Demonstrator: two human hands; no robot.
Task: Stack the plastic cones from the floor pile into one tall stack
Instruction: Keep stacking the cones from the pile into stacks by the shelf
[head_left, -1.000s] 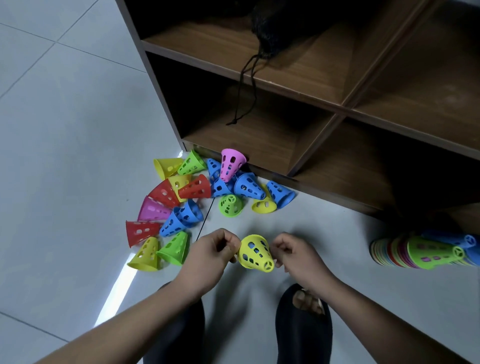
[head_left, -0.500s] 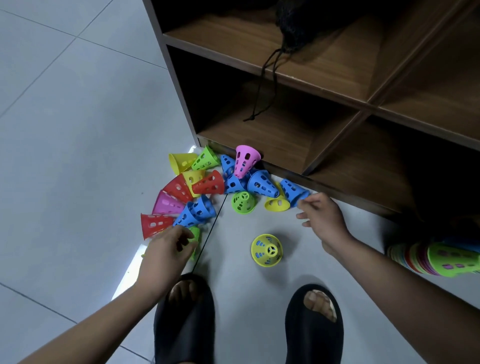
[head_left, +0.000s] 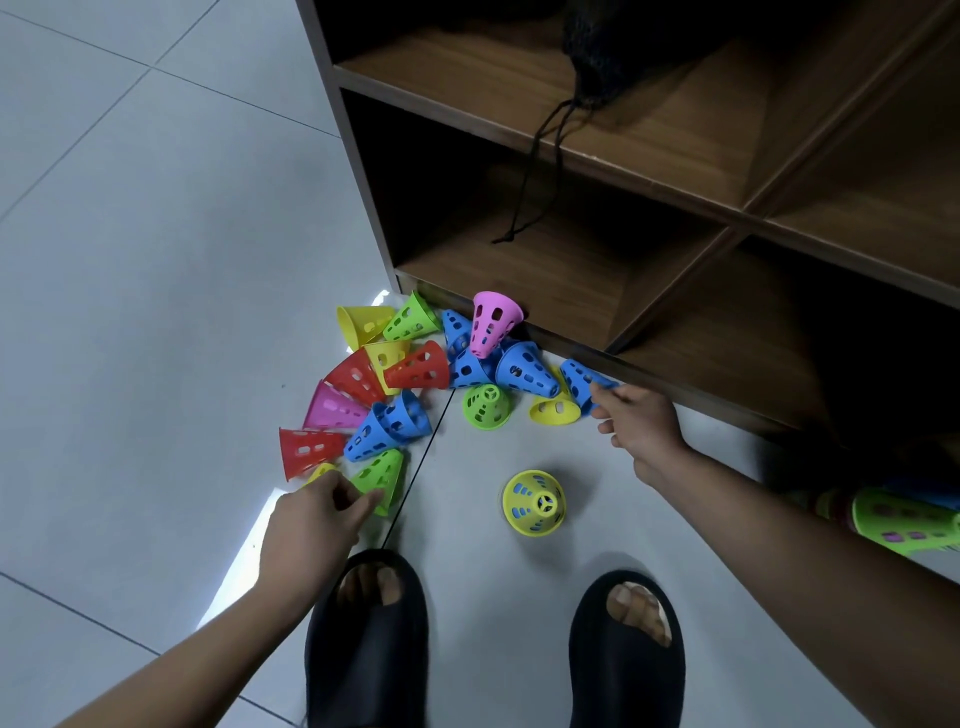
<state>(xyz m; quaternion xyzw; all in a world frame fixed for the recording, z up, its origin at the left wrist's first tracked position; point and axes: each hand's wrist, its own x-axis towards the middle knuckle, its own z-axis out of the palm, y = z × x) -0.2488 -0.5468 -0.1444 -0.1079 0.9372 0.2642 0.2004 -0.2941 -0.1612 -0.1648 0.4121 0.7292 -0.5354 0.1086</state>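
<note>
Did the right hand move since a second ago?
Yes. The right hand went from the yellow plastic cone out to the wooden shelf's bottom edge, where it pinches a blue plastic cone.

Between the two hands, nearer the person, a yellow cone (head_left: 534, 502) stands upright on its wide rim, with blue showing through its slots. The right hand (head_left: 641, 421) pinches a blue cone (head_left: 579, 382) that lies on its side at the pile's right end. The left hand (head_left: 317, 519) grips the rim of a lime cone (head_left: 379, 474), also on its side. Beyond the fingers of both hands spreads the pile (head_left: 415, 371) of slotted cones in red, yellow, pink, blue and green, mostly tipped over and touching. A pink cone (head_left: 491, 322) sits narrow end down, farthest from the hands. Well to the right of the right hand lies a stack (head_left: 904, 519) on its side, with a green cone outermost.
</note>
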